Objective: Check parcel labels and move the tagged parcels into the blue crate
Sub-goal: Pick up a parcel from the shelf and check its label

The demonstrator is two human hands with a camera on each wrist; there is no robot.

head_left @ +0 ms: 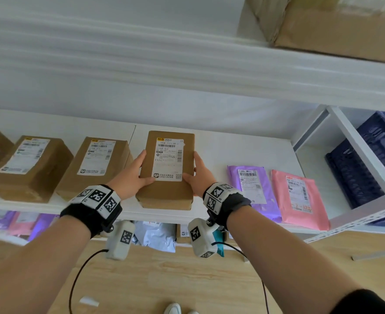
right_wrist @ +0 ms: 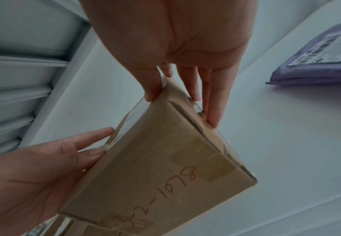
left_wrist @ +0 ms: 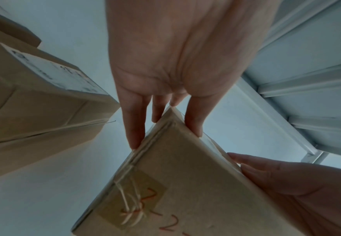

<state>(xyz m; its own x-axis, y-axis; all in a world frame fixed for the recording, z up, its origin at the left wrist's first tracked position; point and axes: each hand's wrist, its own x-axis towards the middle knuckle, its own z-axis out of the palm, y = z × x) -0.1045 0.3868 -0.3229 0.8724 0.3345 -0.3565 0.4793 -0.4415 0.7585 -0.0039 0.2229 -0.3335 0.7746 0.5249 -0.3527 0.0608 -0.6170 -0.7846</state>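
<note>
A brown cardboard box point(head_left: 166, 196) with a white shipping label point(head_left: 167, 159) sits between my two hands at the front edge of the white shelf point(head_left: 216, 141). My left hand point(head_left: 132, 175) grips its left side, thumb on top by the label. My right hand point(head_left: 199, 175) grips the right side the same way. In the left wrist view the left hand point(left_wrist: 165, 111) clasps the box point(left_wrist: 175, 183) at a corner. The right wrist view shows my right hand point(right_wrist: 185, 89) pinching the box point(right_wrist: 155, 167), whose near end bears red handwriting. The blue crate point(head_left: 368, 164) stands in the shelf bay at right.
Two more labelled cardboard boxes point(head_left: 30, 164) point(head_left: 94, 164) stand to the left on the same shelf. A purple mailer point(head_left: 252, 189) and a pink mailer point(head_left: 298, 198) lie to the right. A large box point(head_left: 336, 26) sits on the shelf above. More parcels lie on the lower shelf.
</note>
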